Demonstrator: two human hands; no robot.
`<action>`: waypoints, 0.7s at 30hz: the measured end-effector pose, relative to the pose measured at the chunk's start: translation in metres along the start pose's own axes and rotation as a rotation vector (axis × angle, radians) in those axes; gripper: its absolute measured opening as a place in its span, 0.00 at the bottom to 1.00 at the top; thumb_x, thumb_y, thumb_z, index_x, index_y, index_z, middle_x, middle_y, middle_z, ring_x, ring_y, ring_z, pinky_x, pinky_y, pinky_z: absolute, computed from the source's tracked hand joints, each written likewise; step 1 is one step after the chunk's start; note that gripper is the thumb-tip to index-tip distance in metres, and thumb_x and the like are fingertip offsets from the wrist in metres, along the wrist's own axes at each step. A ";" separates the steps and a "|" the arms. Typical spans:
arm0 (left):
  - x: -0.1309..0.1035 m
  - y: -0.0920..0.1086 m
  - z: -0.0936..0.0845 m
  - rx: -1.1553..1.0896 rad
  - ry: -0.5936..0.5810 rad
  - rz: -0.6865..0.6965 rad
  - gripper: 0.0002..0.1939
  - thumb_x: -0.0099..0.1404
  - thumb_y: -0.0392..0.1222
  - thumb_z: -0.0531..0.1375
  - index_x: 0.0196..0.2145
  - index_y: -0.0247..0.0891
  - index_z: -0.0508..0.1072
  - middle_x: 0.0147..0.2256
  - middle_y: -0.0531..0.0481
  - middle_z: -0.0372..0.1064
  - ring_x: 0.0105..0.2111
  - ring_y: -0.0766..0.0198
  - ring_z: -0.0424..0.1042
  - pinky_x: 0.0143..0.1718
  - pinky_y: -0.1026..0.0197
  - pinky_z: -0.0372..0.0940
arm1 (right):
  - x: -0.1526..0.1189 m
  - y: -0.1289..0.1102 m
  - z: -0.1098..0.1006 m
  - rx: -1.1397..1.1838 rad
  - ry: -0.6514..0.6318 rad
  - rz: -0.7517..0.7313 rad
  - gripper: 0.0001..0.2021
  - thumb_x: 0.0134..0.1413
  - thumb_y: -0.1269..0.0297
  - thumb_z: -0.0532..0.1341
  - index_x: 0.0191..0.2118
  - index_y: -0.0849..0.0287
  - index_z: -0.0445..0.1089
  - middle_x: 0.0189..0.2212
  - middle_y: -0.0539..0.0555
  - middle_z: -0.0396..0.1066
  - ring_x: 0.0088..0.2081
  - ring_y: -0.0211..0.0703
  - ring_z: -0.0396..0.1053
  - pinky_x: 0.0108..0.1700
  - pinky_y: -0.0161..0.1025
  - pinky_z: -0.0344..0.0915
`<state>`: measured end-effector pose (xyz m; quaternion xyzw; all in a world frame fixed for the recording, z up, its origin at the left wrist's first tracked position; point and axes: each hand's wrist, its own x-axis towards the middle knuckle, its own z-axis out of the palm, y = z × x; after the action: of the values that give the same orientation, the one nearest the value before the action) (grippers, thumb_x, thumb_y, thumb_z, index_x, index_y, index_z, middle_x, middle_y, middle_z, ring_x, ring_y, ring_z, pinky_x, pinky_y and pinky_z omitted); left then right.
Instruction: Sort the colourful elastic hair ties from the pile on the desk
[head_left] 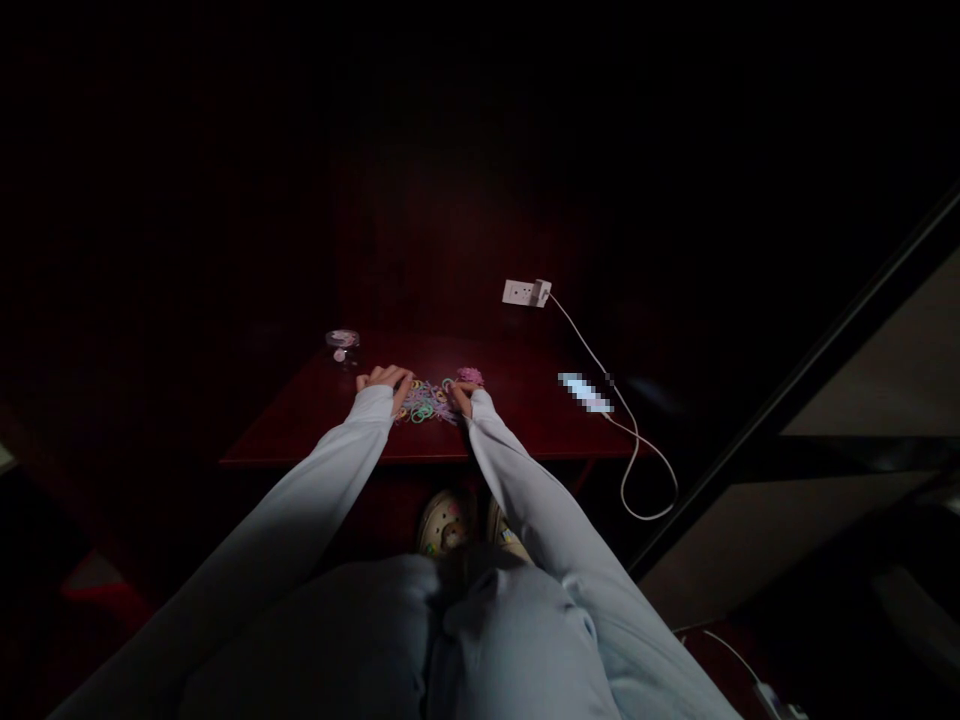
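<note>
A loose pile of small coloured hair ties (425,402), mostly lilac, mint green and yellow, lies near the front edge of the dark red table. At its left side rests my left hand (384,379), fingers stretched out over the edge of the pile. My right hand (462,397) is at the pile's right side, its fingers pinched at a pale green hair tie (448,384). Just behind the right hand sits a bunch of pink hair ties (470,376), partly hidden by it.
A clear round container (343,341) stands at the table's back left. To the right lies a phone (586,393) with a blurred lit screen. Its white cable (576,328) runs to a wall socket (517,292) and loops over the table's right side. Clogs (445,522) show below.
</note>
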<state>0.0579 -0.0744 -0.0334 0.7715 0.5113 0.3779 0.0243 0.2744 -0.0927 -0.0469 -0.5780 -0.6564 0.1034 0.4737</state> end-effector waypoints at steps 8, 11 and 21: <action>-0.002 0.007 -0.006 0.078 -0.043 0.121 0.11 0.74 0.43 0.56 0.45 0.45 0.78 0.45 0.46 0.78 0.50 0.49 0.71 0.51 0.49 0.61 | -0.011 -0.010 -0.005 0.147 -0.070 0.097 0.20 0.54 0.46 0.73 0.42 0.58 0.84 0.33 0.55 0.80 0.40 0.48 0.75 0.48 0.43 0.73; -0.002 0.009 -0.005 0.048 -0.039 0.139 0.11 0.74 0.44 0.55 0.45 0.44 0.78 0.43 0.45 0.78 0.48 0.49 0.71 0.51 0.48 0.61 | -0.013 -0.012 -0.006 0.210 -0.111 0.108 0.22 0.49 0.47 0.75 0.45 0.57 0.84 0.32 0.53 0.79 0.34 0.44 0.73 0.43 0.41 0.73; -0.013 0.017 -0.017 -0.053 -0.048 0.443 0.17 0.73 0.46 0.57 0.55 0.46 0.78 0.56 0.48 0.75 0.51 0.51 0.68 0.54 0.51 0.63 | -0.005 -0.013 -0.007 0.419 -0.061 0.160 0.20 0.53 0.52 0.69 0.48 0.58 0.81 0.38 0.57 0.80 0.38 0.48 0.77 0.43 0.43 0.75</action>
<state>0.0586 -0.0993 -0.0216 0.8728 0.3187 0.3687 -0.0269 0.2705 -0.1035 -0.0369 -0.5138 -0.5866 0.2924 0.5535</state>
